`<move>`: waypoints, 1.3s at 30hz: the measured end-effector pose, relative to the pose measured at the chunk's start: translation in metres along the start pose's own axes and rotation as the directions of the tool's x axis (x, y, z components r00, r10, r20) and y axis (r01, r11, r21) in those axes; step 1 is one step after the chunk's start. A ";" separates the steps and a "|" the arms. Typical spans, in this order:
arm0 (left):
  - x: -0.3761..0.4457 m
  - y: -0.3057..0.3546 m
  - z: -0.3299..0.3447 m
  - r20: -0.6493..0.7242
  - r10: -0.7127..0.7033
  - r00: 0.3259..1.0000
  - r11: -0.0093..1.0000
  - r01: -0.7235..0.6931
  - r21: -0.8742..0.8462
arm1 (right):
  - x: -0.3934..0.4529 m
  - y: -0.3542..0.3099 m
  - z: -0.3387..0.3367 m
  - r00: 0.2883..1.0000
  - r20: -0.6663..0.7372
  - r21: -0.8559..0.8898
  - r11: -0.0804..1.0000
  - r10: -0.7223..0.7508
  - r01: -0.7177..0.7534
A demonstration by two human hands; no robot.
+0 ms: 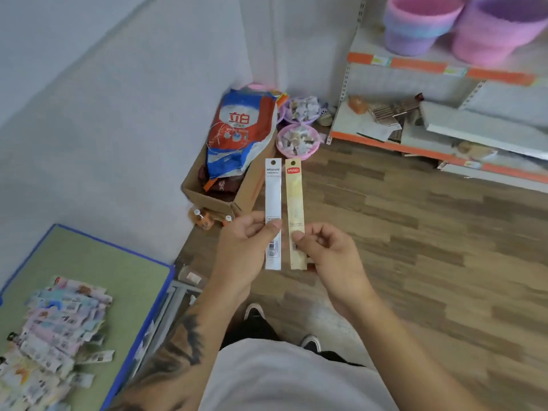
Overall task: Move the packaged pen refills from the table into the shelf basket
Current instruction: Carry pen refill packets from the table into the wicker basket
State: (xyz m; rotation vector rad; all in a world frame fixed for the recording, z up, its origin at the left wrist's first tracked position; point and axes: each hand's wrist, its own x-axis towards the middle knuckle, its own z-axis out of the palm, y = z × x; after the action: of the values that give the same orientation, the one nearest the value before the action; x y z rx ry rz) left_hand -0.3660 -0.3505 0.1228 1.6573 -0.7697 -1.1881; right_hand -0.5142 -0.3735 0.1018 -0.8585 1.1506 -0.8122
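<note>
White and cream packs stand upright side by side over the wooden floor: the left hand (246,247) pinches the white refill pack (273,203) near its barcode, the right hand (329,256) pinches the cream refill pack (294,203) low down. More packs (56,330) lie on the green tabletop (118,262), near left. Best to keep each grip firm and carry both to the pink-purple baskets (421,25) on the far-right shelf (439,66).

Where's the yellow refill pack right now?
In the head view, the yellow refill pack is centre frame, held upright in the right hand over the wood floor, just right of the white pack in the left hand.
</note>
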 end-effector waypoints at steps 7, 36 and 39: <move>0.061 0.015 0.066 0.104 -0.057 0.993 0.997 0.050 0.066 | 0.042 -0.012 -0.051 0.984 -0.174 0.144 0.990 0.029 -0.004; 0.452 0.178 0.208 0.321 0.003 0.947 1.000 -0.001 -0.006 | 0.390 -0.221 -0.095 0.898 -0.427 -0.062 0.994 -0.109 0.091; 0.480 0.203 0.230 0.303 0.006 0.953 1.000 0.002 -0.028 | 0.427 -0.245 -0.115 0.907 -0.393 -0.045 0.989 -0.150 0.143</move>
State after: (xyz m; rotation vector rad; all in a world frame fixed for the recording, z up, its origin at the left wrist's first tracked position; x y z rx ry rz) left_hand -0.4157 -0.9181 0.1126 1.4668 -0.9383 -1.4668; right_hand -0.5589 -0.8763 0.1199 -0.8210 1.4599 -1.1396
